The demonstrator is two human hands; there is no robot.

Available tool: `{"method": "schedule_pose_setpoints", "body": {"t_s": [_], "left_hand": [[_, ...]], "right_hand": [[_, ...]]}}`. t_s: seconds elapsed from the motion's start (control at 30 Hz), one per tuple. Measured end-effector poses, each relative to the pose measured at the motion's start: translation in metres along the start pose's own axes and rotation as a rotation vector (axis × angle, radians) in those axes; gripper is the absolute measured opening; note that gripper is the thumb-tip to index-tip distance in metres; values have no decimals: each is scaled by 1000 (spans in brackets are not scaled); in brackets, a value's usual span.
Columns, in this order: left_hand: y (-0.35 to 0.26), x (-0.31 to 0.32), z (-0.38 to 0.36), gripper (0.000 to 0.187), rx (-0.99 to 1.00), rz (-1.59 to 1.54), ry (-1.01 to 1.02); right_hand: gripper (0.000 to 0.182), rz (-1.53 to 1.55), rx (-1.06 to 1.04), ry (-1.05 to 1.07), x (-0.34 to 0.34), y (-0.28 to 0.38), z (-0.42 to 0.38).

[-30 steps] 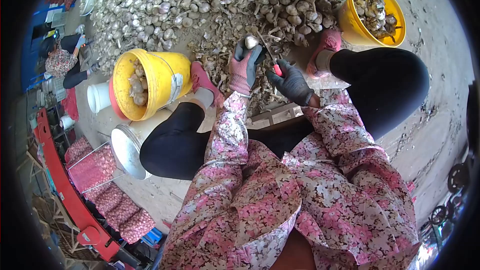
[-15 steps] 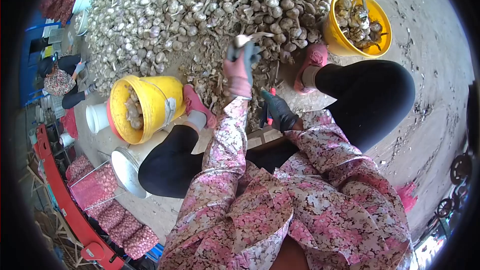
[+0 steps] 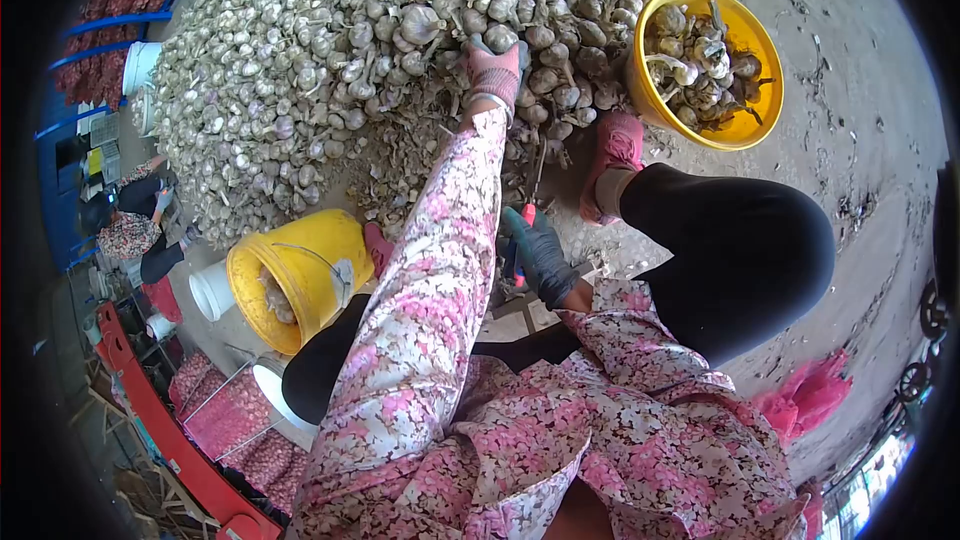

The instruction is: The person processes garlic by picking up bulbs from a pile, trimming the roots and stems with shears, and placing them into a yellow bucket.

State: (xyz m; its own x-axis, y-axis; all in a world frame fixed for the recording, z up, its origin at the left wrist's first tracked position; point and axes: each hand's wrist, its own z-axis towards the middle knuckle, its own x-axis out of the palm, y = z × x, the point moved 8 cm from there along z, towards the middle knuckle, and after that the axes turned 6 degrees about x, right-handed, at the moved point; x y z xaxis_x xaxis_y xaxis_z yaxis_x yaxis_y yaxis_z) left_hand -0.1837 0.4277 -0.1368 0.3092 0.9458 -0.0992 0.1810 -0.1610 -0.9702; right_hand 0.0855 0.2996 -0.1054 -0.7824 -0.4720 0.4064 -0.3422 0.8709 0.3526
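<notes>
My left hand, in a pink and grey glove, reaches out to the garlic pile. Its fingers are around a garlic bulb at the pile's near side. My right hand, in a dark grey-green glove, is closed on a red-handled cutting tool above the ground between my legs. The tool's blades point toward the pile. Right of the pile stands a yellow bucket with garlic bulbs and stems in it.
A second yellow bucket lies tilted at the left, with some garlic inside. White buckets, a red beam and mesh sacks are farther left. Another person sits at the far left. A pink bag lies at the right.
My left hand has moved forward to the pile; the stemmed bulb it held is no longer seen in it. My right hand still holds the tool. The view has shifted slightly.
</notes>
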Motion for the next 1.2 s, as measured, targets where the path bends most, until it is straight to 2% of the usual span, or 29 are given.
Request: {"method": "schedule_pose_setpoints", "body": {"t_s": [0.07, 0.1, 0.17, 0.2, 0.23, 0.3, 0.33, 0.37, 0.4, 0.43, 0.5, 0.53, 0.57, 0.63, 0.7, 0.77, 0.83, 0.9, 0.93, 0.97, 1.0, 1.03, 1.07, 1.1, 1.13, 1.17, 1.2], "left_hand": [[-13, 2, 15, 75, 86, 866, -91], [-19, 3, 17, 75, 86, 863, -83], [-18, -1, 16, 78, -22, 727, 50], [12, -6, 36, 68, 98, 622, 98], [0, -10, 18, 57, 93, 326, 134], [-4, -33, -10, 51, 103, 46, 209], [-36, -43, -44, 51, 153, 88, 236], [-43, -56, -65, 51, 246, 105, 266], [-40, -69, -83, 51, 245, 105, 277], [-40, -81, -101, 52, 246, 105, 288], [-40, -100, -135, 54, 235, 221, 252], [-48, -107, -150, 55, 242, 314, 230], [-43, -113, -157, 55, 243, 313, 230], [-36, -130, -171, 56, 266, 527, 145], [-41, -142, -188, 57, 312, 602, 133], [-55, -151, -202, 58, 206, 695, 146], [-70, -158, -220, 57, 142, 656, 165], [-64, -169, -230, 54, 76, 518, 168], [-42, -177, -223, 53, 233, 559, 125], [-25, -184, -223, 53, 229, 556, 121], [-12, -190, -222, 51, 193, 537, 114], [-6, -194, -221, 49, 160, 519, 107], [-7, -186, -227, 52, 156, 187, 162], [-7, -181, -235, 56, -7, 55, 195], [-8, -183, -230, 54, 97, 0, 156], [-13, -187, -228, 51, 199, -53, 119], [-17, -186, -230, 47, 66, -372, 150]], "right_hand": [[28, -76, 6, 4, 2, 21, -13], [28, -73, 3, -4, -4, 23, -7], [37, -191, -292, -80, -20, 43, 5], [47, -270, -381, -161, -32, 49, 14], [47, -268, -378, -160, -33, 62, 10], [56, -641, -737, -298, -25, 113, -23], [59, -766, -779, -336, -20, 126, -35], [62, -892, -820, -373, -16, 132, -41], [67, -1029, -840, -397, -16, 130, -36], [67, -1029, -835, -385, -12, 131, -40], [69, -1312, -698, -377, -3, 120, -40], [68, -1394, -771, -387, 1, 114, -42], [68, -1394, -772, -388, 2, 110, -46], [74, -1456, -640, -237, 12, 96, -56], [73, -1460, -646, -188, 15, 81, -62], [54, -1413, -757, -128, 24, 73, -68], [49, -1406, -772, -103, 28, 63, -75], [44, -1397, -779, -79, 29, 54, -76], [42, -1424, -710, -28, 27, 44, -66], [39, -1449, -640, 23, 25, 34, -57], [29, -1434, -747, -13, 24, 33, -56], [29, -1439, -751, -11, 17, 24, -40], [26, -1470, -786, -34, 11, 16, -21], [23, -1497, -824, -58, 16, 19, -19], [23, -1495, -838, -59, 21, 20, -17], [25, -1380, -608, -106, 11, 15, -5], [26, -1257, -378, -147, 0, 6, -1]]}}
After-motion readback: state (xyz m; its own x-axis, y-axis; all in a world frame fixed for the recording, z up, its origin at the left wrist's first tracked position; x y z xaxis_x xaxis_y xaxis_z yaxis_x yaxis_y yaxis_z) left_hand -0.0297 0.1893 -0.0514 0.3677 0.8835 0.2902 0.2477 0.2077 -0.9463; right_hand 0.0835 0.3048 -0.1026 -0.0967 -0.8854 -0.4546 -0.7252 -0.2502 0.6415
